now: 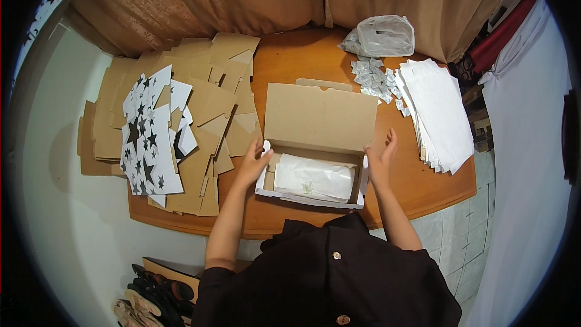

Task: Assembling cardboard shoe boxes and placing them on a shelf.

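In front of me an open cardboard box, brown inside and white outside, stands on the table with its lid raised away from me. A folded sheet of white paper lies inside it, with a small clear-and-greenish sachet on top near the front. My left hand grips the box's left side wall, thumb at the rim and fingers outside. At the right wall is my right hand, its thumb by the rim and its fingers stretched out and apart from the box.
Flat brown carton blanks pile up on the left, with white star-printed blanks over them. A stack of white paper lies right, beside scattered sachets and a translucent plastic bag. Curtains hang behind the wooden table.
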The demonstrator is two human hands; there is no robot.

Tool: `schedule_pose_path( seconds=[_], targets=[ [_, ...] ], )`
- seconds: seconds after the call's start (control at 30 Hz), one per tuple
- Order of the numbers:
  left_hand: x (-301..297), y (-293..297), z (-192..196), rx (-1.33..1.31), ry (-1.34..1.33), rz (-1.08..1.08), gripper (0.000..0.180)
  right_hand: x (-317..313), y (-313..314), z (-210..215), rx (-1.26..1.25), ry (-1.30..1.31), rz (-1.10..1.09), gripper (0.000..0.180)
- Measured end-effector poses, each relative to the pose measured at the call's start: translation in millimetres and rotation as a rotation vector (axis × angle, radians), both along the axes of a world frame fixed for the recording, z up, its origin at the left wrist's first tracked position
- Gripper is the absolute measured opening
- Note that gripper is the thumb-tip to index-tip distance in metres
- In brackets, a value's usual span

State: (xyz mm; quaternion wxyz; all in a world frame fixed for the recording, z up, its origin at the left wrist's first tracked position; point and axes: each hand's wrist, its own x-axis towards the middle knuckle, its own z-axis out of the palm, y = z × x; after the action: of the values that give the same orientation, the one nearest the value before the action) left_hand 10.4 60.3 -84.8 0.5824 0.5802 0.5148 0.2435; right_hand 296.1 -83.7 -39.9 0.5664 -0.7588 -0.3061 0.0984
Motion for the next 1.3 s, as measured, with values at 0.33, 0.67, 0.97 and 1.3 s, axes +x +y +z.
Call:
schedule_pose_path(
  seconds=[0.33, 0.67, 0.97, 1.3],
  targets=[
    [47, 7, -15, 0.191, 0.045, 0.013, 0.053, 34, 49, -14, 0.387, 0.394, 0.253, 0.042],
    [31, -42, 15, 0.598, 0.034, 0.343, 0.061, 22, -2, 11, 0.408, 0.089, 0.304, 0.040],
    [31, -132, -5, 1.280, 0.512, -0.274, 0.031, 0, -56, -12, 0.049, -0.193, 0.389, 0.048],
    [47, -144, -23, 1.316, 0.519, -0.111, 0.027, -8, -47, -20, 0.045, -0.457, 0.377, 0.049]
  ],
)
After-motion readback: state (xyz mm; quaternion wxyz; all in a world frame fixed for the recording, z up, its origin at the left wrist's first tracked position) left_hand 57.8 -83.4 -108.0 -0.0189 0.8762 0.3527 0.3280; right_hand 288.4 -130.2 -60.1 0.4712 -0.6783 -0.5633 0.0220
